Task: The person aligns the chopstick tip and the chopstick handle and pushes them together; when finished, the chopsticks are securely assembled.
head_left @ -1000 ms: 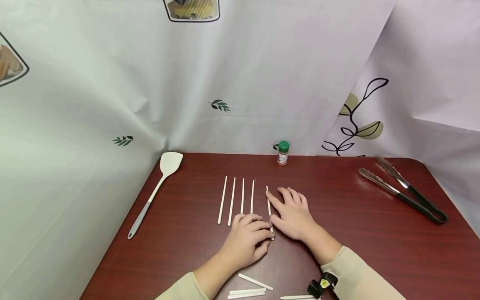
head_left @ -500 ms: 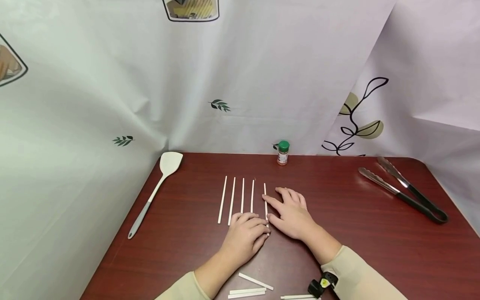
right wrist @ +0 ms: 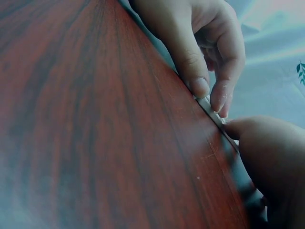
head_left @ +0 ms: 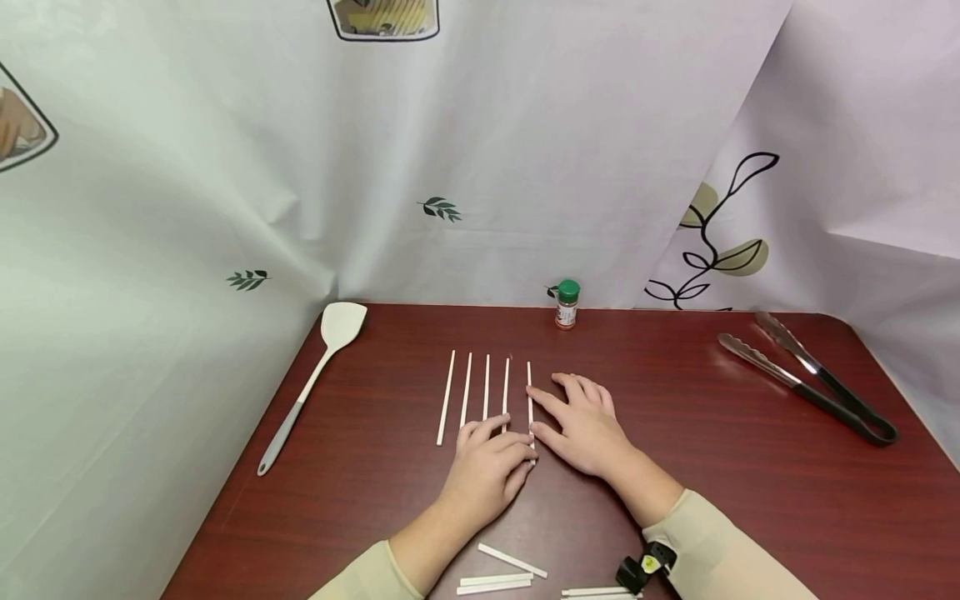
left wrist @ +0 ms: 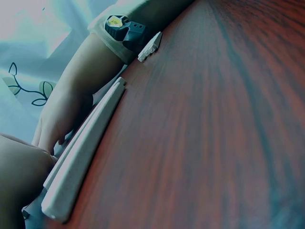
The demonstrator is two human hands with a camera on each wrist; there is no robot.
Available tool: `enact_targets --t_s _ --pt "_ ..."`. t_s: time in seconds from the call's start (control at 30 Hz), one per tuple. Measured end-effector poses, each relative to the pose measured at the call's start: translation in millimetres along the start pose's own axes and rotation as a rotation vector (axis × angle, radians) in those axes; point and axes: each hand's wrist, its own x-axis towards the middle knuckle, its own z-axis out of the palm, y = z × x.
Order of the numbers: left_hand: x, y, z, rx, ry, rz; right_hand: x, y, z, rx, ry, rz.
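Several thin white sticks (head_left: 446, 398) lie side by side on the dark red table, roughly parallel and pointing away from me. The rightmost stick (head_left: 529, 375) stands a little apart from its neighbour. My right hand (head_left: 587, 427) touches this stick with its index fingertip and thumb, its other fingers spread beyond. At the near end, the left hand's (head_left: 487, 467) fingertips and thumb touch the same stick. That hand also covers the near ends of some neighbouring sticks. In the right wrist view, the left thumb (right wrist: 198, 86) rests at the stick's end.
More white sticks (head_left: 495, 585) lie by the near edge, some beside the right wrist camera (head_left: 645, 565). A white spatula (head_left: 315, 375) lies at the left, black-handled tongs (head_left: 817, 383) at the right. A green-capped spice jar (head_left: 567, 305) stands at the back.
Both hands have shifted the rightmost stick to the left and slightly away from me, bringing it closer to the row. The other sticks have stayed in place.
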Motion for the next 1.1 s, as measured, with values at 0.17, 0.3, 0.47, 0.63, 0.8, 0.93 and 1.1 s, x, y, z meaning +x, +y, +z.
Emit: enact_targets --t_s 0.17,0.3,0.47,0.63,0.8,0.93,1.1 --pt "-0.8 -0.6 1.2 0.001 0.020 0.000 -0.1 0.7 0.6 -0.015 -0.010 -0.003" --pt "-0.6 -0.7 1.8 0.014 0.010 0.000 -0.2 1.0 0.8 -0.017 -0.009 -0.003" --pt "0.0 -1.3 2.1 0.024 0.010 0.005 0.4 0.4 0.1 -0.013 -0.006 -0.002" --pt "1.3 -3.0 2.1 0.024 0.004 -0.001 2.2 -0.2 -0.2 -0.012 -0.004 0.007" --pt "1.7 -4.9 3.4 0.022 0.002 -0.003 3.3 -0.2 0.7 -0.011 -0.007 0.018" --pt "2.0 -5.6 4.5 0.023 -0.006 -0.011 4.2 0.4 1.8 -0.016 -0.007 0.017" --pt "4.1 -5.7 4.3 0.005 -0.027 -0.028 5.2 2.7 1.5 0.062 0.036 0.052"
